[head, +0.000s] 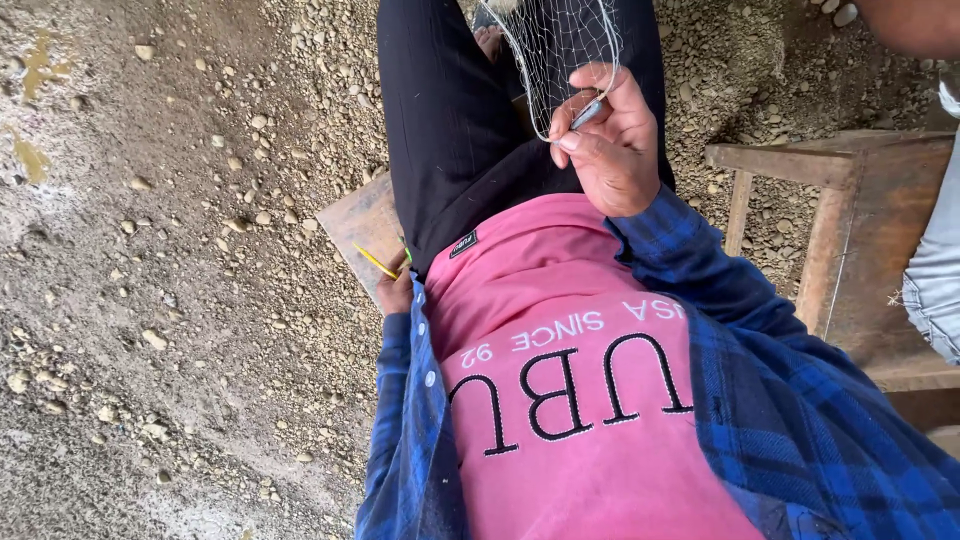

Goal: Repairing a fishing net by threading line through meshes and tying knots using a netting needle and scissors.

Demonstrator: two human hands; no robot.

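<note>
Just right of the frame's upper centre, the right hand (612,140) is curled nearly closed, thumb and forefinger pinching a small dark slender tool (588,112) against the edge of a fine white net (555,55). The net hangs as a narrow mesh strip from the top edge of the frame down to that pinch, lying over the black trousers (450,120). A bare foot shows only as a sliver behind the mesh at the top.

Left of centre, the left hand (395,290) is mostly hidden beside the hip. Its fingers appear folded around a thin yellow stick (376,261) that points toward the upper left, with a hint of green just above it; how tightly it is gripped cannot be told.

There are no containers in view.

The person wears a pink shirt (580,400) with stitched lettering under an open blue checked overshirt (800,420), filling the lower middle and lower right. They sit on a worn wooden plank (355,225) whose corner juts out left of the hip. At the right stands a rough wooden bench (850,220), and at the far right edge a second person's pale denim leg (935,290) and part of an arm (915,22) appear.

The ground (170,300) is outdoor packed grey dirt strewn with small pebbles, with yellowish damp patches in the upper left corner.
</note>
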